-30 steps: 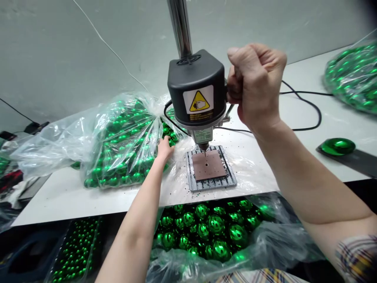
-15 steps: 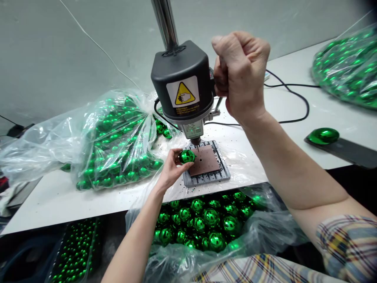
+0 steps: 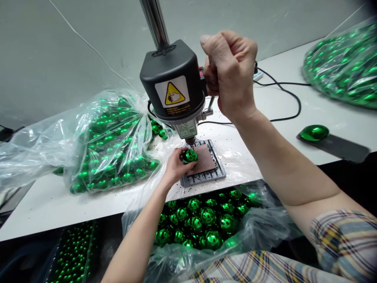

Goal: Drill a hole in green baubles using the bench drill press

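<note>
A plain pale grey wall [image 3: 97, 23] fills the back, and a white table [image 3: 318, 116] runs along it. Green balls show in four lots, too many to count: a gathered clear bag [image 3: 108, 149] on the left, a second clear bag [image 3: 341, 74] at far right, an opened plastic sack [image 3: 265, 228] below the table's front edge, and a container [image 3: 73, 251] of what look like smaller ones at lower left.

One black drill [image 3: 171, 82] stands mid-table on a single shiny pole [image 3: 154, 23]. The right hand [image 3: 235, 74] is closed in a fist beside the drill's head; whatever it may grip is hidden. The left hand [image 3: 178, 167] pinches one ball between thumb and fingers. One dark flat slab [image 3: 344, 147] lies to the right, with one shiny green piece [image 3: 313, 133] at its end.

Under the drill sits one grooved metal plate [image 3: 203, 179], bearing one brown board [image 3: 206, 157]. The drill's white sticker [image 3: 174, 95] has a yellow triangle with a hand in it and appears to read "Attention"; the finer lines, and the print on the silver label [image 3: 186, 129] below, are too small to read.

The held green ball [image 3: 190, 156] is over the board's left part, by the drill tip [image 3: 193, 147]; contact cannot be told. Tiny black specks [image 3: 219, 157] dot the plate.
</note>
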The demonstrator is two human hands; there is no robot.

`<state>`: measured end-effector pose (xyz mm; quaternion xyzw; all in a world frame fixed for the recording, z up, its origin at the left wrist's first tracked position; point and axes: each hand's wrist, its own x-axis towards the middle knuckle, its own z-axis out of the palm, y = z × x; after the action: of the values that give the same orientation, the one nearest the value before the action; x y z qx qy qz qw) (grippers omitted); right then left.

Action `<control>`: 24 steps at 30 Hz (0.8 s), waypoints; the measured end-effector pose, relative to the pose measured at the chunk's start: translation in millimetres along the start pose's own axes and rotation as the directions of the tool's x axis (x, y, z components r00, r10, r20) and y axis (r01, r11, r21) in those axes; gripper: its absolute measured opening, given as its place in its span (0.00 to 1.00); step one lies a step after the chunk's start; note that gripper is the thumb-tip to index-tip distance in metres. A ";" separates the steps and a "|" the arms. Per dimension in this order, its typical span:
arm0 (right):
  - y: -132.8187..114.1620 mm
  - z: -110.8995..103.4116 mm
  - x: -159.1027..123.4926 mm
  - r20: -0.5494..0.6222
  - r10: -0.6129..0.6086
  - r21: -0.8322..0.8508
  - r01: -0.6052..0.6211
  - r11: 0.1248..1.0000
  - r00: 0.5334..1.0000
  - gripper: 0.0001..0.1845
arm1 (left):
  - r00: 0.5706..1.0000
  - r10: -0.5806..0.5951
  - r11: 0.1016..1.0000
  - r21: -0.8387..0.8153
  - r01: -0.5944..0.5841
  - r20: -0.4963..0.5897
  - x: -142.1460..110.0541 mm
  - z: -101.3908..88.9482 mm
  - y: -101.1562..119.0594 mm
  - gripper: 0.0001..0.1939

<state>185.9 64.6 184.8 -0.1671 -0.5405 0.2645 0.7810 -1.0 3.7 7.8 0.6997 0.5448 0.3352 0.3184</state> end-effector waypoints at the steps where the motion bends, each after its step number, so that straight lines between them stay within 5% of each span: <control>1: 0.1 -0.3 0.2 0.006 0.002 -0.008 -0.002 1.000 1.000 0.33 | 1.000 0.013 1.000 0.016 -0.013 -0.010 0.8 1.8 -0.1 0.28; 8: -0.8 0.5 0.7 -0.014 0.030 -0.032 -0.031 0.999 0.999 0.34 | 0.999 0.049 0.998 0.036 -0.048 -0.024 1.8 13.7 1.6 0.28; 14: -3.3 0.3 -4.1 -0.020 -0.036 0.055 0.037 0.998 0.999 0.25 | 0.993 0.100 0.995 -0.017 -0.101 -0.055 0.2 26.7 -5.5 0.28; 24: -13.0 -12.8 -36.1 -0.001 -0.105 -0.210 0.103 0.972 0.994 0.28 | 0.983 0.160 0.987 -0.002 -0.161 -0.091 -2.4 35.7 -15.1 0.29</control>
<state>190.9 33.0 160.0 -0.2217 -0.5688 0.1637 0.7749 19.3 1.6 -25.2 0.7240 0.4987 0.3937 0.2686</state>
